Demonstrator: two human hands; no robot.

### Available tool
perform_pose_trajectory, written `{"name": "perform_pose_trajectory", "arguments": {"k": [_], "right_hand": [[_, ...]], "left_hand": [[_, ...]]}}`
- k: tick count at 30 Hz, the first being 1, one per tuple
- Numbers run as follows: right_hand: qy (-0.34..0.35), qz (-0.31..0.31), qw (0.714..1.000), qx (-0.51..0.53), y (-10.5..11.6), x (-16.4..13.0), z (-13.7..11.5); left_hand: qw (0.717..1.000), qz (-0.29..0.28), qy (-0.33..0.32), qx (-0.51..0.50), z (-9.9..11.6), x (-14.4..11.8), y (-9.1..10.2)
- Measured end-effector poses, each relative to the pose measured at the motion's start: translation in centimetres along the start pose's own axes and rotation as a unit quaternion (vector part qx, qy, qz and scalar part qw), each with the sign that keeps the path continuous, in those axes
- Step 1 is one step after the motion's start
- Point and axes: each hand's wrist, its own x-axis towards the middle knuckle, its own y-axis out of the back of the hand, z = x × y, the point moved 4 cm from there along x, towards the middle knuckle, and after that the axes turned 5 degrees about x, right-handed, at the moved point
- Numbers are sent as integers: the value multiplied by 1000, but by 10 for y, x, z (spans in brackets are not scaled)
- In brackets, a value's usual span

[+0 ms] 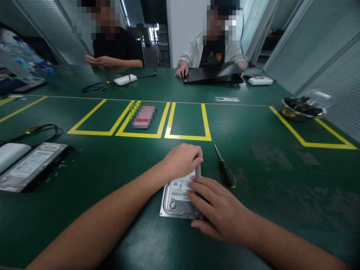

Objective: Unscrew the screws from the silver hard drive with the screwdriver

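The drive (173, 210) lies label up on the counter (135, 240); its white label (177, 193) carries dark print and a barcode (all too small to read). The left grip (182, 161) is curled at the drive's far end, and I cannot tell whether it is clamped on anything. The right grip (218, 208) is spread, fingers resting on the drive, thumb apart. The screwdriver (225, 172) lies just beside, to the right.

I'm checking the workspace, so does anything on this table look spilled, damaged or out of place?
Small pale flecks dot the green tabletop beside the hard drive at far left, possibly debris or scuffs. Dull patches right of the screwdriver look like wear.
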Motion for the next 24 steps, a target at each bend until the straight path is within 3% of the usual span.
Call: {"name": "perform_pose_trajectory", "arguments": {"k": [16, 24], "right_hand": [[0, -4, 1000, -1, 0, 0, 1], [1, 1, 1000, -6, 0, 0, 1]], "left_hand": [[994, -11, -37, 107, 7, 0, 1], [997, -3, -24, 75, 4, 1, -3]]}}
